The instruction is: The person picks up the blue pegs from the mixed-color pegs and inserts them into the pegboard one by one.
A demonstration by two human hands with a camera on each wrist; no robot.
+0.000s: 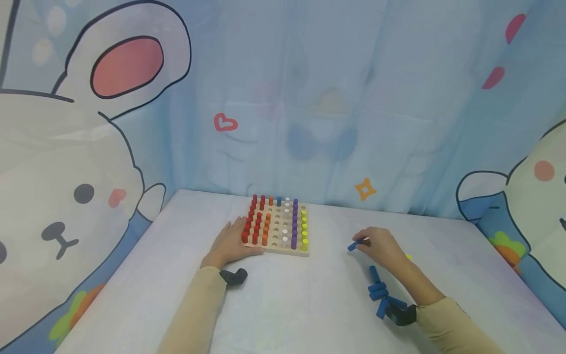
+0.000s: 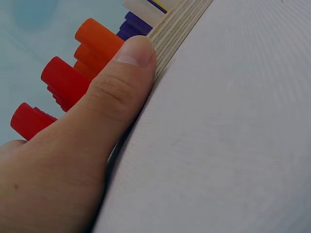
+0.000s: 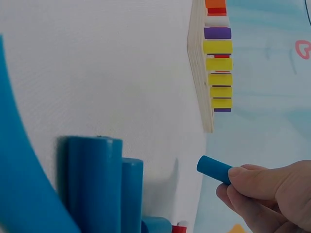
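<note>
A wooden pegboard (image 1: 286, 251) stands at the table's far middle, with red, orange, white, purple and yellow pegs upright in rows and one blue peg (image 1: 279, 201) at the back. Around its near left corner lies my left hand (image 1: 230, 244). The thumb (image 2: 116, 82) is straight along the front edge, while the other fingers lie by the left side, partly hidden. To the right of the board, my right hand (image 1: 378, 244) pinches a blue peg (image 3: 214, 168) above the table between thumb and fingers. Some holes in the board hold no peg.
Several loose blue pegs (image 1: 378, 291) lie in a pile by my right wrist, some hidden under the wrist camera (image 1: 401, 314). A bit of yellow (image 1: 408, 256) shows behind the right forearm. A patterned curtain (image 1: 283, 98) hangs behind the white table (image 1: 283, 305).
</note>
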